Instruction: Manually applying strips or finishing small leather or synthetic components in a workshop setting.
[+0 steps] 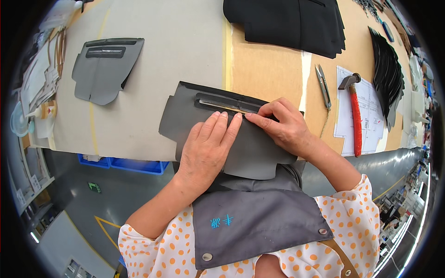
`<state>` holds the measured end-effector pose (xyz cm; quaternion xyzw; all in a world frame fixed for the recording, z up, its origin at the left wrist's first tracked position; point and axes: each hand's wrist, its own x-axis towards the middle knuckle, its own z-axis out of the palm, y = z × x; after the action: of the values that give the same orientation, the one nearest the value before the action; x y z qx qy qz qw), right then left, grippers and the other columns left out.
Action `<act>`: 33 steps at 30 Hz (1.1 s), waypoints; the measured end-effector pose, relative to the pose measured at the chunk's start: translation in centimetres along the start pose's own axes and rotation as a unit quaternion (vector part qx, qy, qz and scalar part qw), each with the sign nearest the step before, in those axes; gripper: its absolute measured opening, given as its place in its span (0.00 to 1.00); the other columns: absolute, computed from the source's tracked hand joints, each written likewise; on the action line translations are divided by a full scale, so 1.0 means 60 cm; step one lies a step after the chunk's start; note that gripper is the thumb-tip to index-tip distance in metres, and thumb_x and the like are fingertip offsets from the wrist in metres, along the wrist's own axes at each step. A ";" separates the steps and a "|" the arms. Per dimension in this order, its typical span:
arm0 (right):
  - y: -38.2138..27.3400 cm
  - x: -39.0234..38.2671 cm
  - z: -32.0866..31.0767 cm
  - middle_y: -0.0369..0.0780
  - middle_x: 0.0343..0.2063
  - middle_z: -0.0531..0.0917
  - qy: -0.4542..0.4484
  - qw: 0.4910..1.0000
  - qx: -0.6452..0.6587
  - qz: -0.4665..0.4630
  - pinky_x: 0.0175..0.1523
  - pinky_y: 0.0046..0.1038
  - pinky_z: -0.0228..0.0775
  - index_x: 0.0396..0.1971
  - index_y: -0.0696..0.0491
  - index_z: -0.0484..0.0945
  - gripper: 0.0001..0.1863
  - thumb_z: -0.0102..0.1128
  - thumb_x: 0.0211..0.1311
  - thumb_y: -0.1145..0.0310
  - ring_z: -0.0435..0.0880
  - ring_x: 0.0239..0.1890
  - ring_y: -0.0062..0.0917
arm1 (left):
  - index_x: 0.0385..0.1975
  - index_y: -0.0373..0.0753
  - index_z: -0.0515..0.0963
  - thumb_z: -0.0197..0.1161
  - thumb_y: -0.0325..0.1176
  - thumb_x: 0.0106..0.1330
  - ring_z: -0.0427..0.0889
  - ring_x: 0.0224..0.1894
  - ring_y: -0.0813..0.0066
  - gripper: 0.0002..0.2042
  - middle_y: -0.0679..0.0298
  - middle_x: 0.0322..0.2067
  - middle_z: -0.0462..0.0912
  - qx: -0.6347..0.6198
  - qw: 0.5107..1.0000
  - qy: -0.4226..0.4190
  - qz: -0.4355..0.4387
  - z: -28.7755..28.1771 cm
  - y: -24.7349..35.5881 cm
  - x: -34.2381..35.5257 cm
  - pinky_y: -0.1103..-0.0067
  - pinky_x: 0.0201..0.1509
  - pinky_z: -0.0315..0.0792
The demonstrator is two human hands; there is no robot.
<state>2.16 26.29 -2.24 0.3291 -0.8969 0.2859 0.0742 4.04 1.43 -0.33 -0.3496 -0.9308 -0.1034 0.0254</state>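
A dark grey panel [211, 132] with a long slot bordered in black lies over the front edge of the table, its lower part hanging past it. Through the slot [218, 104] a pale strip shows. My left hand [204, 148] rests flat on the panel, fingers stretched out, the tips along the slot's lower edge. At the slot's right end my right hand [287, 127] has thumb and forefinger drawn together in a pinch on the panel's slot edge, its other fingers curled. The two hands nearly meet there.
A similar grey panel [104, 76] lies at left. Black pieces are stacked [289, 25] at the back, and more black pieces [387, 69] fan out at right. Thread snips [323, 88] and a red-handled hammer [356, 116] lie right, the hammer on a printed sheet [371, 106]. Blue bins [139, 165] stand below.
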 end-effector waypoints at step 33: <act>0.000 -0.013 -0.015 0.36 0.36 0.80 0.005 0.999 0.036 0.024 0.40 0.30 0.76 0.48 0.53 0.85 0.21 0.67 0.52 0.78 0.78 0.37 0.28 | 0.66 0.49 0.76 0.61 0.26 0.62 0.75 0.62 0.64 0.29 0.59 0.57 0.75 0.011 1.000 -0.012 -0.010 -0.011 0.012 0.011 0.71 0.62 0.71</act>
<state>2.70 27.25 -1.74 0.3088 -0.8930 0.3218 0.0601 4.00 2.26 0.54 -0.3407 -0.9358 -0.0889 0.0174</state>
